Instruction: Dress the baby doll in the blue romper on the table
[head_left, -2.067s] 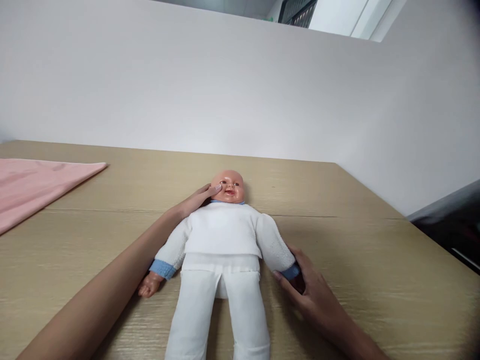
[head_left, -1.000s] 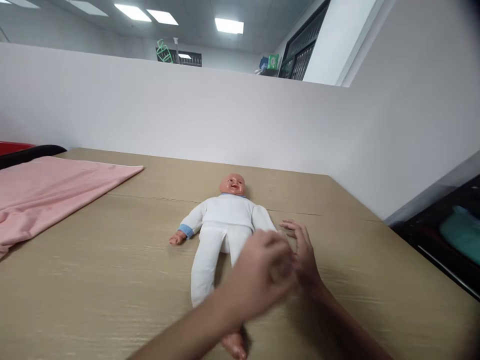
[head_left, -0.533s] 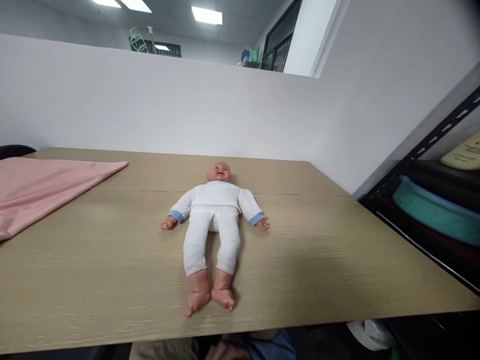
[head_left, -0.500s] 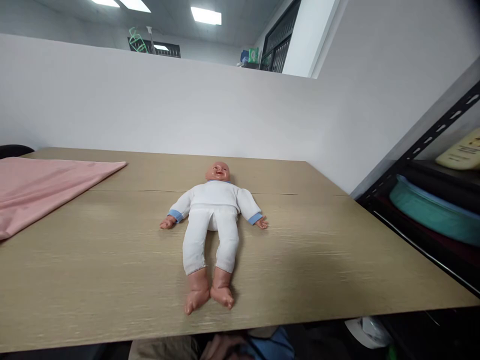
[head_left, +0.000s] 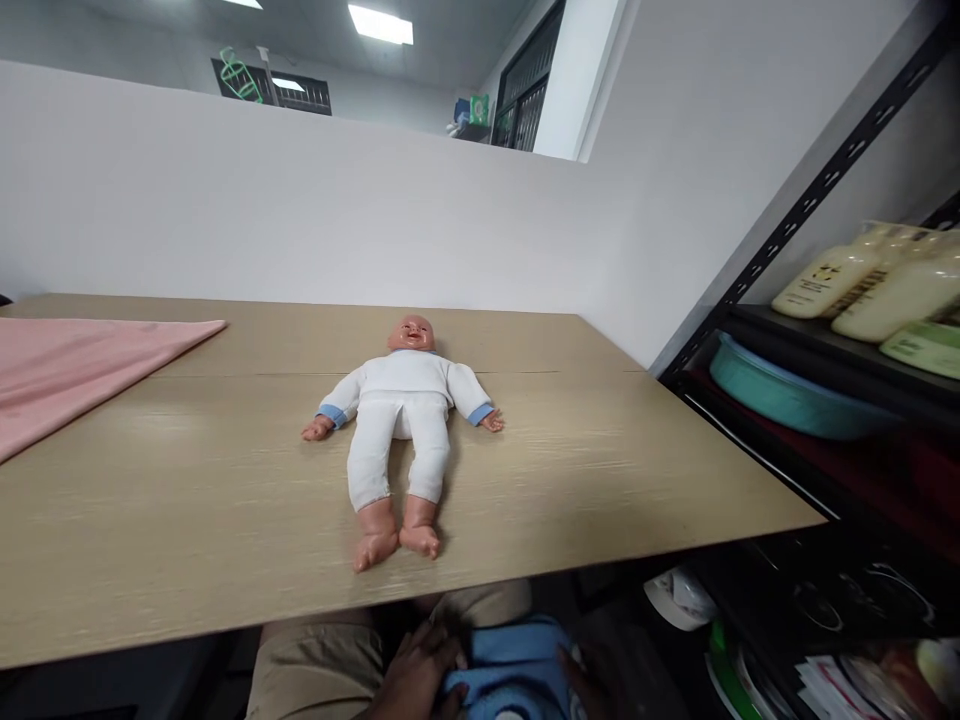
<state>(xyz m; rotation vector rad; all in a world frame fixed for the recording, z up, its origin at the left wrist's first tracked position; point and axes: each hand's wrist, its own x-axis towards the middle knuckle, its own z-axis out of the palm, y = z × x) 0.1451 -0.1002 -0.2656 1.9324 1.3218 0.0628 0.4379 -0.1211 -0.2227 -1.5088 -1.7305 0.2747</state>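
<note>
Blue cloth [head_left: 517, 672] at lap [head_left: 311, 668], below edge of table [head_left: 570, 470], b/w left hand [head_left: 417, 662] and right hand [head_left: 596, 680]. Can't tell finger spread or grip, too dark. Prob. light, soft, floppy, not fragile; pinch opp. edges w/ both.

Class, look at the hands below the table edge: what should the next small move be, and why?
Probably lift the blue cloth above the near edge of the table: the left hand and right hand are both at it, below the tabletop, while the doll lies face up on top, its feet toward that edge.
</note>
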